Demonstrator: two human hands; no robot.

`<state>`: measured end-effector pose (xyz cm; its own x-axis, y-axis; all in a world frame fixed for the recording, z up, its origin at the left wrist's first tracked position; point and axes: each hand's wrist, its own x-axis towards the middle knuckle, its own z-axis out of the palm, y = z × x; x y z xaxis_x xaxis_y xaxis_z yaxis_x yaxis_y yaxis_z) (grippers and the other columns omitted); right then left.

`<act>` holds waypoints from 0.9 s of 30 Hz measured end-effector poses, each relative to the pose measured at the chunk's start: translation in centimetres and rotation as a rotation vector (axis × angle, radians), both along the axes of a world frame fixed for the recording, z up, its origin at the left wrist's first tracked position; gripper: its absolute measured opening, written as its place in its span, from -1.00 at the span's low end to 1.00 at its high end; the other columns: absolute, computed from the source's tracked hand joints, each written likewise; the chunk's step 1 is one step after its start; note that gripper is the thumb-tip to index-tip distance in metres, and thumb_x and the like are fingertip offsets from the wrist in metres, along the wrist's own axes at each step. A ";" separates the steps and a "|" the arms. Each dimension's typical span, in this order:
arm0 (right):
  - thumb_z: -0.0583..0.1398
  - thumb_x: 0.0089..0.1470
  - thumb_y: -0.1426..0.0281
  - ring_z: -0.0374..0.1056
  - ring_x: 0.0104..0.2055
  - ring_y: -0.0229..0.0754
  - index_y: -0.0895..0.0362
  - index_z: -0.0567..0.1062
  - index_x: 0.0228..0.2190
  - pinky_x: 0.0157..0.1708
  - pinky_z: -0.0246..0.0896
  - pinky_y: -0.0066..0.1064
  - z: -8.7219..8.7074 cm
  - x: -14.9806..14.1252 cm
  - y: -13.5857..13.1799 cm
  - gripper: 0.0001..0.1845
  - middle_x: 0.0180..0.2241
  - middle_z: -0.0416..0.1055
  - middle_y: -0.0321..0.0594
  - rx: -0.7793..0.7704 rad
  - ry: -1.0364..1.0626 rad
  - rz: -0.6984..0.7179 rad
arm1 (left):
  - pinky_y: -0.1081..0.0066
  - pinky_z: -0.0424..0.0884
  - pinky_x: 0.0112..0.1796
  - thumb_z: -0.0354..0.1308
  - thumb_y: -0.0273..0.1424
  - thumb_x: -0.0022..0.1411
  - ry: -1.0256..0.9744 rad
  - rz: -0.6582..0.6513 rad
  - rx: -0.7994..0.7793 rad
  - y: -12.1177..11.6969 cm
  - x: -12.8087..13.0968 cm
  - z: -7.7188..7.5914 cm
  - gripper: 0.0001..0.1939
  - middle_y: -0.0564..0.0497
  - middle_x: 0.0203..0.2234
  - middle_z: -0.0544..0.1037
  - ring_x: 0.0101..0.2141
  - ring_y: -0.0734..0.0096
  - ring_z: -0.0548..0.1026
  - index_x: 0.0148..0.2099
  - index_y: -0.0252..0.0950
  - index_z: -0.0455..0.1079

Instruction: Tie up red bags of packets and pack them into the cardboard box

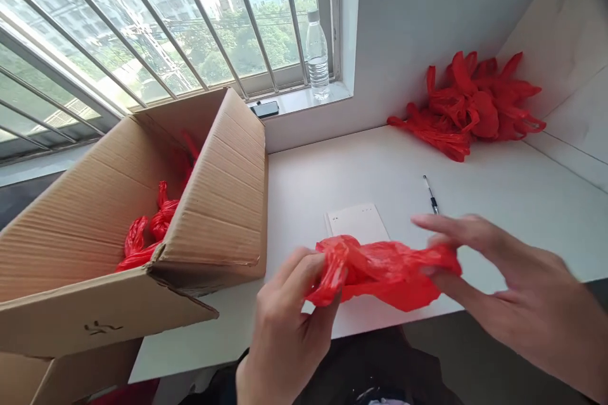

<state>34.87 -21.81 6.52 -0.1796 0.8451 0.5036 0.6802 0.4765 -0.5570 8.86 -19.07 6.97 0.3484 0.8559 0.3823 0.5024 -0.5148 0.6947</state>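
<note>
A red plastic bag (pixel 384 272) is stretched between my two hands above the front edge of the white table. My left hand (pixel 294 316) pinches its gathered left end between thumb and fingers. At the other end, my right hand (pixel 494 278) grips the bag between the thumb and bent fingers, with the index finger pointing out free of it. Behind the bag, a white notebook (pixel 358 221) lies partly covered from view. A black-and-clear pen (pixel 431 195) rests just beyond my right hand.
An open cardboard box (pixel 218 196) at the left holds several knotted red bags (pixel 161 218). More red bags (pixel 470 107) are heaped in the table's back right corner. On the sill stand a clear water bottle (pixel 317 57) and a dark phone-like object (pixel 266 109), beside window bars.
</note>
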 end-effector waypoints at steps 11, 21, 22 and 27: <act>0.12 0.36 0.56 0.28 -0.32 -0.19 0.04 0.41 -0.08 -0.35 0.30 -0.36 0.2 -3.1 2.7 -0.79 -0.33 0.42 -0.27 0.076 0.063 0.358 | 0.23 0.34 0.17 0.35 -0.40 0.25 0.021 -0.208 -0.238 0.6 1.0 1.3 -0.36 -0.14 0.22 0.37 0.17 0.17 0.37 0.30 -0.12 0.20; 0.18 0.37 0.40 0.44 -0.36 -0.30 -0.12 0.46 0.11 -0.47 0.39 -0.51 0.4 -0.5 4.0 -0.67 -0.25 0.47 -0.29 0.079 0.034 0.189 | 0.37 0.34 -0.32 -0.13 -0.12 0.55 -0.603 -0.045 -0.586 2.9 2.3 0.5 -0.62 0.16 -0.55 0.24 -0.50 0.45 0.28 -0.33 -0.17 0.19; 0.18 0.37 0.41 0.44 -0.35 -0.30 -0.14 0.47 0.10 -0.46 0.39 -0.52 0.7 -0.6 4.0 -0.67 -0.23 0.45 -0.29 0.070 0.040 0.191 | 0.39 0.31 -0.36 -0.08 -0.12 0.53 -0.565 -0.011 -0.596 2.7 2.6 0.6 -0.64 0.17 -0.54 0.21 -0.51 0.46 0.21 -0.32 -0.17 0.19; 0.15 0.36 0.50 0.41 -0.23 -0.31 -0.16 0.54 0.04 -0.25 0.44 -0.51 1.6 -2.9 4.0 -0.63 -0.19 0.32 -0.28 0.047 0.119 0.244 | 0.34 0.39 -0.34 0.32 -0.34 0.19 -0.275 -0.084 -0.463 1.0 4.2 1.5 -0.72 -0.02 -0.33 0.50 -0.34 0.25 0.43 -0.03 -0.16 0.46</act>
<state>31.99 -17.77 8.15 -0.3125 0.7593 0.5708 0.4733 0.6455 -0.5995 13.02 -18.05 8.44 0.3627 0.9300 0.0591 0.2405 -0.1547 0.9583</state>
